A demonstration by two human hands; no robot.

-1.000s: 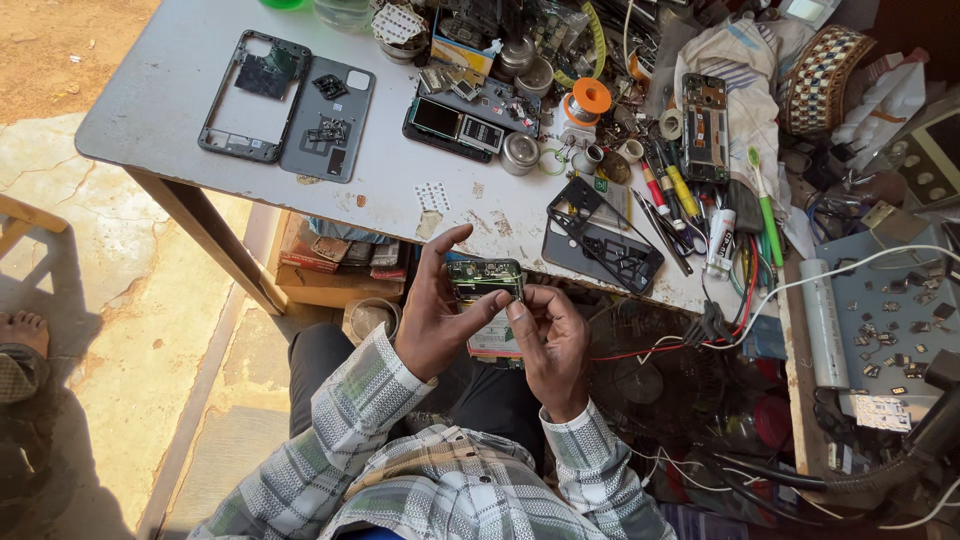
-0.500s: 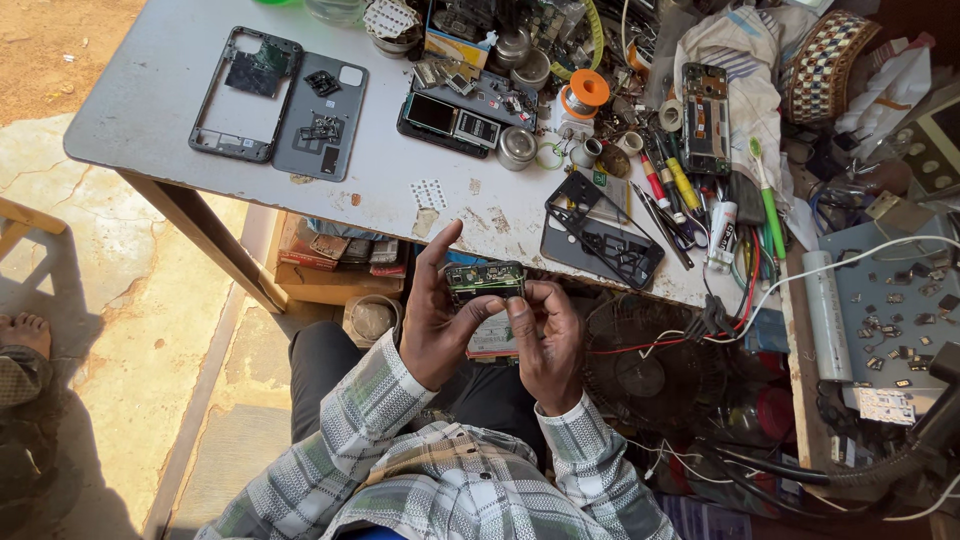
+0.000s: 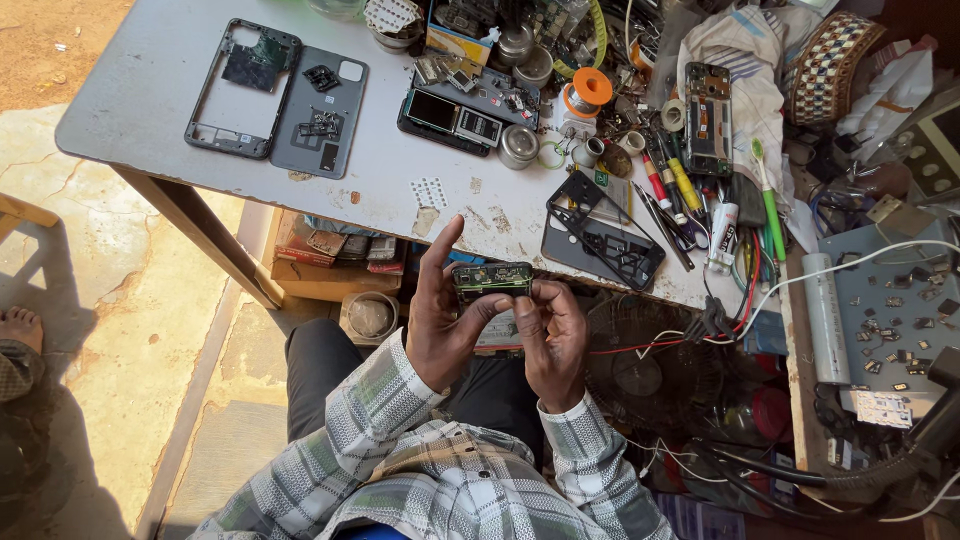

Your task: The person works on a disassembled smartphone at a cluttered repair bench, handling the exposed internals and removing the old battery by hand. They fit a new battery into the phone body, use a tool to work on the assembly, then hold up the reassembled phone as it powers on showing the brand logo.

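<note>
Both of my hands hold a small dark green circuit board just below the near edge of the grey table. My left hand grips its left end with the index finger pointing up. My right hand pinches its right end, fingers curled. I wear a plaid shirt with the sleeves down to the wrists.
On the table lie a phone frame, a grey back cover, an opened phone, a black bracket plate, a solder spool, pens and tools. A box of parts sits under the table. A bare foot is at far left.
The view has shifted slightly, so the table sits a little higher in frame. My hands keep hold of the board, with only small finger movements.
</note>
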